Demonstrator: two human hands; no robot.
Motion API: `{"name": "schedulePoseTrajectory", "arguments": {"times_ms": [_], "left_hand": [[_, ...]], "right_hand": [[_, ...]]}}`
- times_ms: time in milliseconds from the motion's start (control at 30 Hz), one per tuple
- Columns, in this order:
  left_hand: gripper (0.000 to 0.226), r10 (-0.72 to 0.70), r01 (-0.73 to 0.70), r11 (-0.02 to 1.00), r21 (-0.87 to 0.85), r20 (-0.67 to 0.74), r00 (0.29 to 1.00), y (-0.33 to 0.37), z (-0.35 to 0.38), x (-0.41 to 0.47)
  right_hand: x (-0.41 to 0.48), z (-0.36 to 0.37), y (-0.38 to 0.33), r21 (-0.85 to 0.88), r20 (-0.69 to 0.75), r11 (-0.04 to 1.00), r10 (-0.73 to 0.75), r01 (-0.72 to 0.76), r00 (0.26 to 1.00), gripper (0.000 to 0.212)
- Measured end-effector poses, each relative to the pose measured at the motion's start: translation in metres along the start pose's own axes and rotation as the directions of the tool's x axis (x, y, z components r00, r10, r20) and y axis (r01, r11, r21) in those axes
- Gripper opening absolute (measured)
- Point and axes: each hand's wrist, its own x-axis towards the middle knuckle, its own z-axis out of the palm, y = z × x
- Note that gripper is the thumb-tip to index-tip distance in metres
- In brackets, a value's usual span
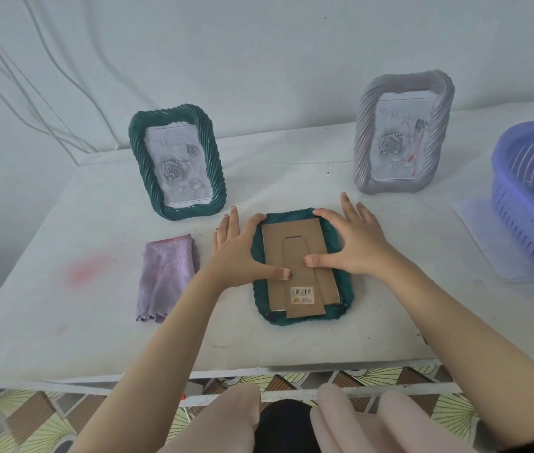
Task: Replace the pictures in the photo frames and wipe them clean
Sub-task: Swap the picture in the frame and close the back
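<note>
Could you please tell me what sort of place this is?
Probably a home or small workroom: a white table against a plain wall, patterned floor tiles and a plastic basket.

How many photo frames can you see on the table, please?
3: the upright green frame back left, the grey frame back right, and the face-down frame under the left hand and right hand.

White table (95, 322) holds an upright green frame (176, 161), upright grey frame (403, 132), face-down frame (301, 282), lilac cloth (166, 276), paper (481, 230) under basket (520, 204).
</note>
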Motion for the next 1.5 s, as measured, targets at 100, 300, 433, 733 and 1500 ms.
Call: {"name": "schedulePoseTrajectory", "arguments": {"times_ms": [100,300,433,733,1500], "left_hand": [[0.106,-0.01,0.01,1.0,-0.025,0.01,1.0,-0.001,0.0,0.002],[0.093,-0.002,0.003,0.999,-0.038,0.023,1.0,-0.002,-0.001,0.005],[0.088,0.003,-0.003,0.999,-0.052,0.012,1.0,-0.002,0.0,0.003],[0.076,0.139,-0.148,0.984,-0.099,-0.092,0.986,0.001,0.012,-0.015],[0.081,0.376,-0.378,0.925,0.04,0.044,0.925,-0.018,0.011,-0.052]], "right_hand": [[0.0,0.0,0.0,0.013,0.006,1.0,-0.005,0.005,1.0,0.089],[0.0,0.003,0.002,0.02,0.011,1.0,-0.005,0.005,1.0,0.089],[-0.002,0.002,0.001,0.036,0.015,0.999,0.0,0.0,1.0,0.089],[-0.012,0.007,-0.003,0.034,-0.069,0.996,-0.076,0.079,0.995,0.078],[-0.046,-0.014,0.014,0.106,0.243,0.941,-0.337,0.32,0.91,0.071]]}}
